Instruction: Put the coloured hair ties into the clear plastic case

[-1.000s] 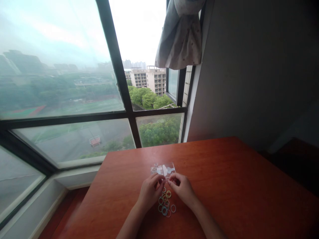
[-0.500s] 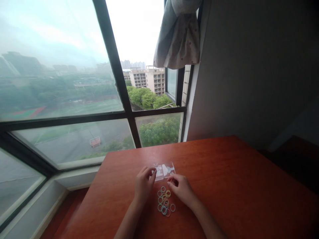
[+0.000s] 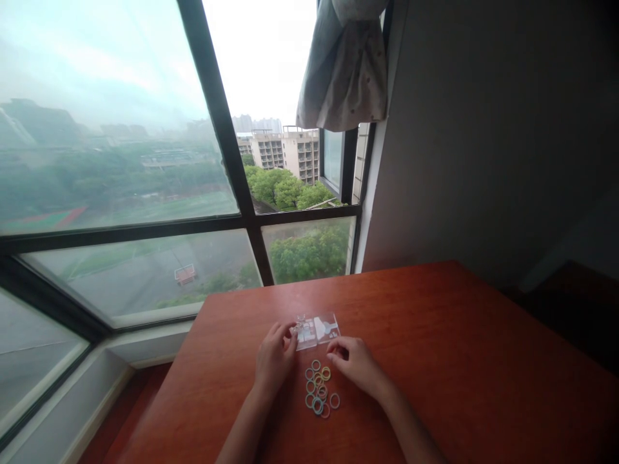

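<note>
A clear plastic case lies opened flat on the table, its two halves side by side. Small pale pieces sit in its left half, too fine to name. My left hand is at the case's left edge, thumb and forefinger drawn together in a pinch; whatever is between them, if anything, is too small to see. By the case's lower right corner, my right hand has its fingers curled and its thumb close to the forefinger; their contents cannot be made out. Several pastel rings are spread between my forearms, some overlapping.
The reddish-brown wooden table extends well to the right of my hands. Beyond its far edge are dark-framed windows, one sash standing open, with a knotted curtain hanging above. A grey wall rises at the right.
My left hand has shifted slightly left, uncovering more of the case's left half. My right hand has moved slightly right. The rings and the case stay where they were.
</note>
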`<action>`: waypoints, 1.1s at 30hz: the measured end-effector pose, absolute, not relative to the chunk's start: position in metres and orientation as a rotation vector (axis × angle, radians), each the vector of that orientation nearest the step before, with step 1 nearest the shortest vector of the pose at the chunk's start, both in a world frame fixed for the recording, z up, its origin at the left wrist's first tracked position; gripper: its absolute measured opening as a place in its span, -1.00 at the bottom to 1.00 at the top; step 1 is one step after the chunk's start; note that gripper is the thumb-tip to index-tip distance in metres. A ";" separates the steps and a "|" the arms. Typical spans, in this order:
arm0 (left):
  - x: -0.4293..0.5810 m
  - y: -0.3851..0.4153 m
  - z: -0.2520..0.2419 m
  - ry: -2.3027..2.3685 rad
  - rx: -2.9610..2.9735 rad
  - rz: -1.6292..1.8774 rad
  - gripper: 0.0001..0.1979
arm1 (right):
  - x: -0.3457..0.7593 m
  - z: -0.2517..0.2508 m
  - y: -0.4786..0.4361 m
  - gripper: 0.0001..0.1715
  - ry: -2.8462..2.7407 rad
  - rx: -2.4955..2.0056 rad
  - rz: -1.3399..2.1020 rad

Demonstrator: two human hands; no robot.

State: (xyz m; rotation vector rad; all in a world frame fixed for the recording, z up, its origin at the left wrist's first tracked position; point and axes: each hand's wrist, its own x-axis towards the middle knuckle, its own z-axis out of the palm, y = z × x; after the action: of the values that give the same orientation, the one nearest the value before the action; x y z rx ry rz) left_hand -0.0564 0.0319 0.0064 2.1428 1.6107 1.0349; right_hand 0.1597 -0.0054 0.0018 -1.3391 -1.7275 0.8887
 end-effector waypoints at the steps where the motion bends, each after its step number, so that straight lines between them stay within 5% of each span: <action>1: -0.058 0.032 0.006 1.607 2.134 1.045 -0.76 | 0.163 0.003 -0.006 -0.88 -1.758 -1.324 0.935; 8: -0.065 0.034 0.005 1.586 2.096 1.052 -0.75 | 0.178 0.010 -0.014 -0.81 -2.017 -1.241 1.173; 33: -0.061 0.030 0.008 1.535 2.150 1.045 -0.77 | 0.172 0.012 -0.021 -0.83 -2.228 -1.275 0.861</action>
State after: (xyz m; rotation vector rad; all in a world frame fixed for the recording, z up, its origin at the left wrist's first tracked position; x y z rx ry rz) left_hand -0.0609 0.0297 0.0084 2.1502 1.5350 1.0454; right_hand 0.1722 -0.0213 0.0123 -1.2747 -2.2279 0.8612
